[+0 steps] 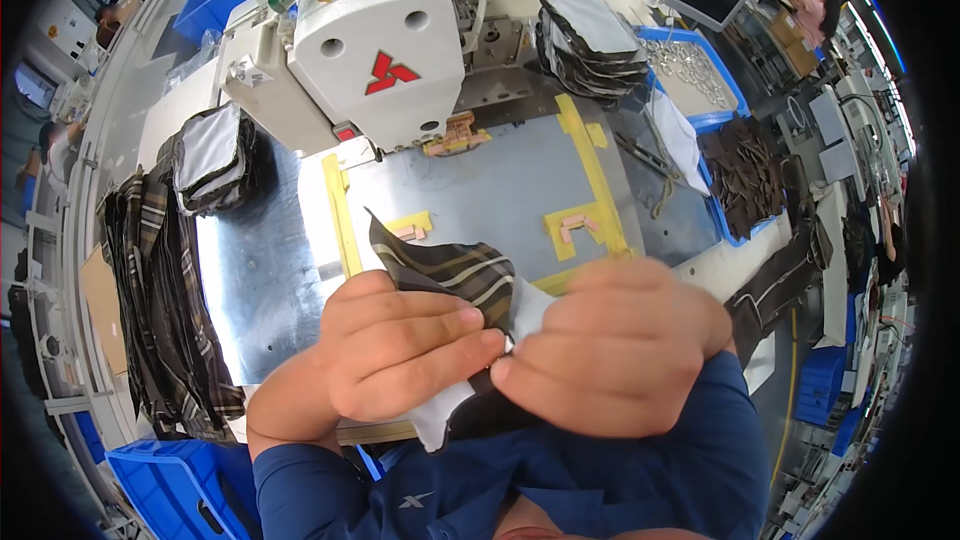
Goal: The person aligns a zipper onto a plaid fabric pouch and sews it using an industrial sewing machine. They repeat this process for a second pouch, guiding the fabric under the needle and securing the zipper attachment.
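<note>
Close to my body, both hands pinch a folded piece of dark striped fabric (450, 265) with a white lining. My left hand (405, 345) is closed on it from the left, its fingertips at the middle. From the right my right hand (610, 345), slightly blurred, is closed on the same cloth, and the fingertips almost meet. Something small and shiny shows between them, too small to name. Just beyond the hands lies the sewing machine's metal plate (470, 200), edged with yellow tape. The white sewing machine head (385, 50) stands behind it.
Stacked fabric panels (212, 155) and draped striped cloth (170, 310) lie at left. Another panel stack (590, 40) sits behind right. Blue trays hold metal pieces (690, 70) and dark brown strips (742, 175). Scissors (645, 155) lie at right; a blue crate (180, 485) stands lower left.
</note>
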A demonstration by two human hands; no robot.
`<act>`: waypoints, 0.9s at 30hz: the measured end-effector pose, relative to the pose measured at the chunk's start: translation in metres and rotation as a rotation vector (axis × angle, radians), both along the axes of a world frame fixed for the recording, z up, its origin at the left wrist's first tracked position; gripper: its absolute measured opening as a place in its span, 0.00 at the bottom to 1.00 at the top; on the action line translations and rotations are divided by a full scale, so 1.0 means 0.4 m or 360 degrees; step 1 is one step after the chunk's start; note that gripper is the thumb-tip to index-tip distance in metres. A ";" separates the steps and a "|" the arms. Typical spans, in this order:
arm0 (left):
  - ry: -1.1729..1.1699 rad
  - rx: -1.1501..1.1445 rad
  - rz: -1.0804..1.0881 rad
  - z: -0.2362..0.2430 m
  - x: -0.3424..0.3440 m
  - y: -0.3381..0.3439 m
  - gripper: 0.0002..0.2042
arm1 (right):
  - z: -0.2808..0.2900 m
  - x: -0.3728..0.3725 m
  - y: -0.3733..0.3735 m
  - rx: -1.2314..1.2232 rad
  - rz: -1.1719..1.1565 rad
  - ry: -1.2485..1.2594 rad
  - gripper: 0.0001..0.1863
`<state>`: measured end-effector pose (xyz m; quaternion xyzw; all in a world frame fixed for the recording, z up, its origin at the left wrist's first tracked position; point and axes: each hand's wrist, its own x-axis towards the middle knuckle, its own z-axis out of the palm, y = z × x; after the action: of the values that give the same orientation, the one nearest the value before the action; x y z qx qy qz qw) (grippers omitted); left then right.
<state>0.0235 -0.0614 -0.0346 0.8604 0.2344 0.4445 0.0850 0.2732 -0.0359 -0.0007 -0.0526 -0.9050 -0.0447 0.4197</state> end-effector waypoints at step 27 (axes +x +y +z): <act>-0.1527 -0.2156 0.0245 -0.145 0.097 0.174 0.13 | -0.249 -0.029 0.169 -0.2535 -0.0424 0.0485 0.14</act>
<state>0.0624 0.0083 -0.0924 0.3219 0.4476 0.5303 0.6440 0.2615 0.0317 -0.1004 -0.4472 -0.5848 0.5692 0.3661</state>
